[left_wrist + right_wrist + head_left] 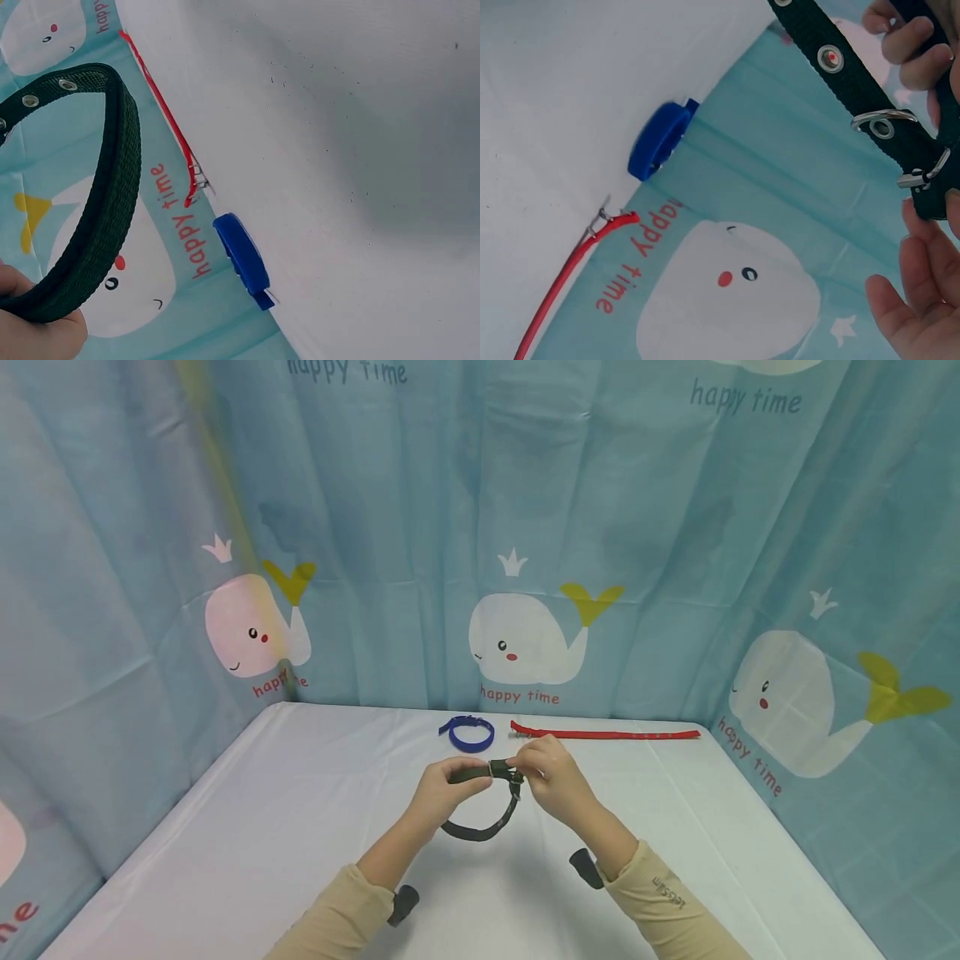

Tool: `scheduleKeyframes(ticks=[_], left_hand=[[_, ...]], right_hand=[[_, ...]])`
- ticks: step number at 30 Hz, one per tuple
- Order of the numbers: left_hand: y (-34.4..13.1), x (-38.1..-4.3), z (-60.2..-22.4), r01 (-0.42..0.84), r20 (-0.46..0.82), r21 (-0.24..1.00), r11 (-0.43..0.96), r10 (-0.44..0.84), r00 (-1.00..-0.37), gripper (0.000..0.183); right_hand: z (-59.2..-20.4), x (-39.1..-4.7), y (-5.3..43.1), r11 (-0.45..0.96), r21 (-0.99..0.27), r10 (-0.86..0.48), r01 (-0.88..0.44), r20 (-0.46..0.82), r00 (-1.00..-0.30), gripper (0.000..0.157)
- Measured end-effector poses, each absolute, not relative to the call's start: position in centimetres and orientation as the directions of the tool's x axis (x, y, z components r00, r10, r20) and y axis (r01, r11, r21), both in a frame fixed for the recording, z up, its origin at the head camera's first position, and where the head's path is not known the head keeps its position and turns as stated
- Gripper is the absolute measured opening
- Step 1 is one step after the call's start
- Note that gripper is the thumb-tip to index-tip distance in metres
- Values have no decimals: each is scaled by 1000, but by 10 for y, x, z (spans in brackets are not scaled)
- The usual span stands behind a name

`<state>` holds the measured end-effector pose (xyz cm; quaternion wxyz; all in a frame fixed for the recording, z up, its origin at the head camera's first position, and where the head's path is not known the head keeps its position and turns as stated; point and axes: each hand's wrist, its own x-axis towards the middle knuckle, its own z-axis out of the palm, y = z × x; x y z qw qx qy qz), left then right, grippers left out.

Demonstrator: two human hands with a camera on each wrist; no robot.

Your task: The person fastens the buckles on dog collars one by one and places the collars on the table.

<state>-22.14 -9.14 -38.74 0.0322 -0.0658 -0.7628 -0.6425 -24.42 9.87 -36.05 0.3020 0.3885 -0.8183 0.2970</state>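
A dark green webbing collar hangs as a loop above the white table, held between both hands. My left hand pinches its upper band between thumb and fingers, at the left of the loop. On the other side my right hand pinches the band beside the metal buckle. In the right wrist view the strap runs through the buckle, and a D-shaped ring and metal eyelets show along it. The left wrist view shows the collar's padded curve rising from my left fingers.
A blue collar, curled into a ring, lies near the back edge of the white table. Right of it a red collar lies stretched out straight. A blue whale-print curtain hangs behind and along the sides.
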Motion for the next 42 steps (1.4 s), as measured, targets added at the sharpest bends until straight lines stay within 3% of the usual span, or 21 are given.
scheduleKeyframes(ticks=[24,29,38,42], left_hand=[[-90,-202,-362,137,131,971,197,42,-990,25],[-93,-220,-385,134,130,970,203,30,-991,29],[-95,-222,-388,127,129,966,227,8,-992,32],[-96,-221,-387,122,125,971,207,0,-992,31]], right_hand=[[-365,-249,93,515,-120,-484,-849,777,-404,22],[-367,-248,92,502,-179,-500,-846,739,-453,20],[-373,-244,95,486,-459,-413,-744,630,-658,21],[-377,-246,95,458,-494,-384,-739,640,-666,17]])
